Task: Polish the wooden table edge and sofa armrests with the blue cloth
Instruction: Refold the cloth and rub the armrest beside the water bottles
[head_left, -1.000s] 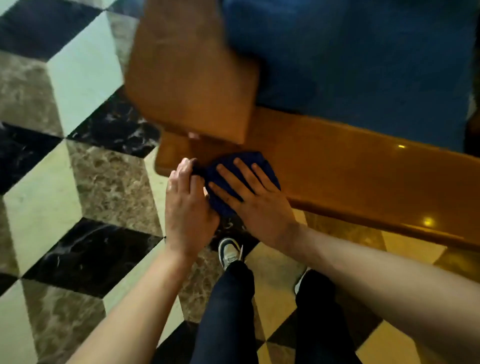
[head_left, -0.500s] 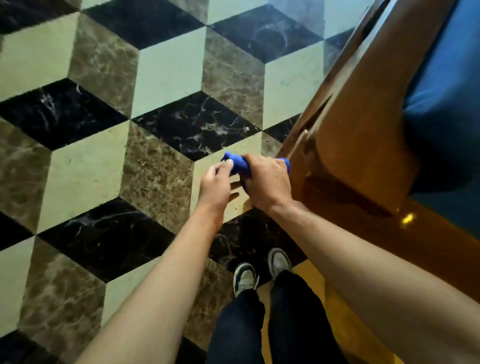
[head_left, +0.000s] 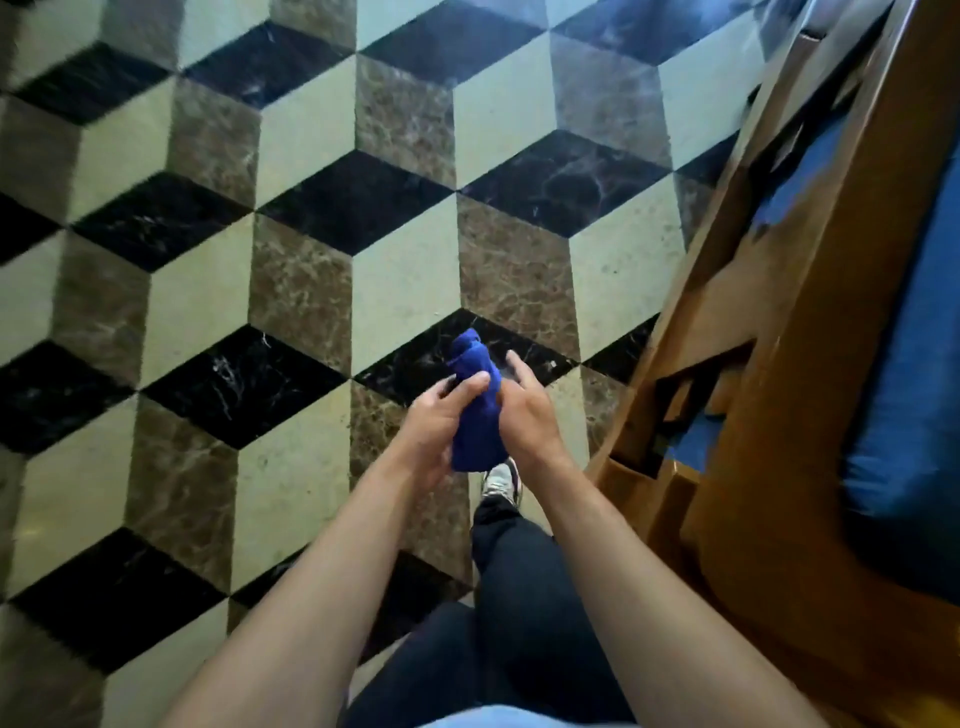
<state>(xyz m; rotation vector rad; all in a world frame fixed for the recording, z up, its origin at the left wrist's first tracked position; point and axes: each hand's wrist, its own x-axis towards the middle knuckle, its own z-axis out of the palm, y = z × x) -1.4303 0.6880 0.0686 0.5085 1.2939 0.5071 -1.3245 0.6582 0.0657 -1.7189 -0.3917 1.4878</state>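
Observation:
The blue cloth (head_left: 475, 405) is bunched up in the air over the floor, held between both hands in front of me. My left hand (head_left: 439, 415) grips its left side, thumb across the front. My right hand (head_left: 527, 410) holds its right side, with the index finger pointing forward. The wooden sofa armrest (head_left: 810, 291) runs along the right edge of the view, apart from both hands. Blue seat cushions (head_left: 904, 395) lie behind the wood. No table is in view.
A marble floor (head_left: 291, 291) of cream, brown and black cube-pattern tiles fills the left and middle. My legs in dark trousers (head_left: 509, 587) and one sneaker (head_left: 501, 480) are below the hands. The sofa frame stands close on the right.
Both hands have lifted the cloth off the wooden sofa frame and brought it out over the floor, bunched between them. The view has swung left, away from the sofa.

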